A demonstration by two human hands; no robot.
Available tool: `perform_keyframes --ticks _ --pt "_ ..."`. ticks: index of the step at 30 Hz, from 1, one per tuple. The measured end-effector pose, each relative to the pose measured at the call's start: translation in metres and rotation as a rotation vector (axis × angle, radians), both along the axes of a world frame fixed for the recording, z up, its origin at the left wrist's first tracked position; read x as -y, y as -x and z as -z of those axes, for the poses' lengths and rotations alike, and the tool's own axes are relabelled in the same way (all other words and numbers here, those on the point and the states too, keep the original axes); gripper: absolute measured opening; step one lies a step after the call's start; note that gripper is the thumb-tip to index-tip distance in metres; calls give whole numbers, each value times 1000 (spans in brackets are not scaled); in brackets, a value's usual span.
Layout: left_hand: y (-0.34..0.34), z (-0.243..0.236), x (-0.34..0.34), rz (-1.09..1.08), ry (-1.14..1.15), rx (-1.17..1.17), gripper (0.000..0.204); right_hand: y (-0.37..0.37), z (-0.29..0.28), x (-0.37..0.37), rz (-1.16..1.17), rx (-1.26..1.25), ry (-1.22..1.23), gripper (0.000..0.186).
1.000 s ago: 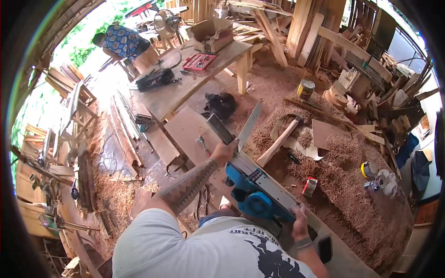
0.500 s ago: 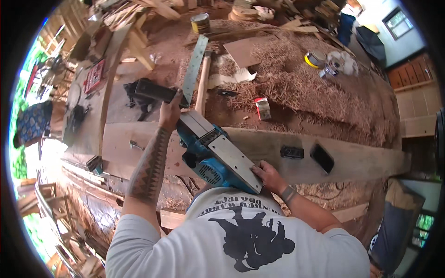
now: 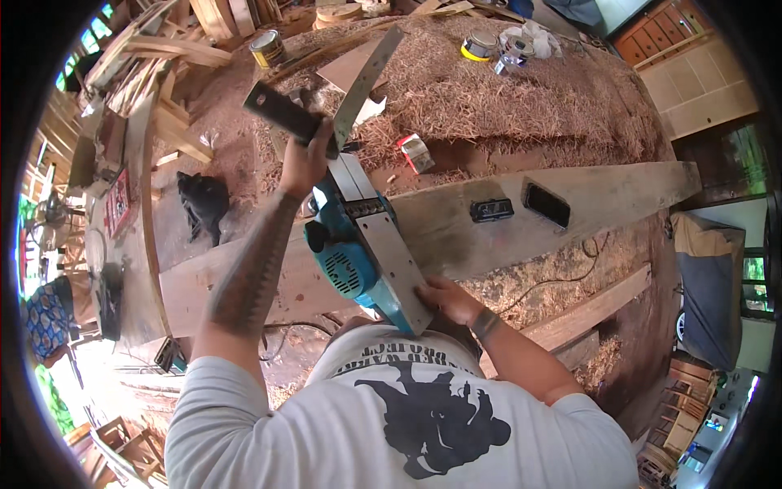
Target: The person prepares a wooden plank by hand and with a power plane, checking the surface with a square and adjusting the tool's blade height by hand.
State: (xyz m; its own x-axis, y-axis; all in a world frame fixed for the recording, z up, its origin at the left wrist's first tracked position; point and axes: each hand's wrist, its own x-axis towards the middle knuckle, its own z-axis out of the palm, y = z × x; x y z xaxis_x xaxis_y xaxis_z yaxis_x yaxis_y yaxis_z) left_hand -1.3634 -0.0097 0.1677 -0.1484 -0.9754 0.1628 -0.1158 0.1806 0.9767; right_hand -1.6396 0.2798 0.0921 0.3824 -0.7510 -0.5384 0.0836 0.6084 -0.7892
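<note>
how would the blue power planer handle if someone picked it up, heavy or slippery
The blue power planer is probably heavy for its size, given its bulky housing and long metal sole. It may tend to roll toward the housing, which bulges out on one side. The flat metal sole looks smooth, so bare fingers could slip there.

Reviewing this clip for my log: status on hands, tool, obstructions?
Left hand holding dark-stocked metal square. Right hand gripping teal electric planer, underside up. Black rectangular phone on long brown wooden board, apart from planer.
</note>
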Motion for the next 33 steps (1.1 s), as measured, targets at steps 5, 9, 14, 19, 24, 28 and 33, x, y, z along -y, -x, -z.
perform_keyframes --ticks 5,9,14,19,24,28,33 --pt "-20 -11 -107 -180 242 -40 14 -19 -58 60 -4 -113 -125 57" --pt "-12 -1 -185 -423 195 -154 19 -44 -35 66 195 -21 -235 63" --pt "5 13 -216 -613 75 -310 16 -59 -44 60 192 61 -218 65" --pt "-7 14 -214 -757 67 -350 16 -74 -70 84 73 276 -302 61" --pt "-23 0 -237 -678 -9 -556 15 -78 -81 94 64 93 -222 60" --pt "-39 -1 -260 -705 -62 -512 15 -94 -103 86 44 -87 -173 63" --pt "-62 -6 -280 -735 -160 -489 13 -113 -105 80 -18 -258 151 68"
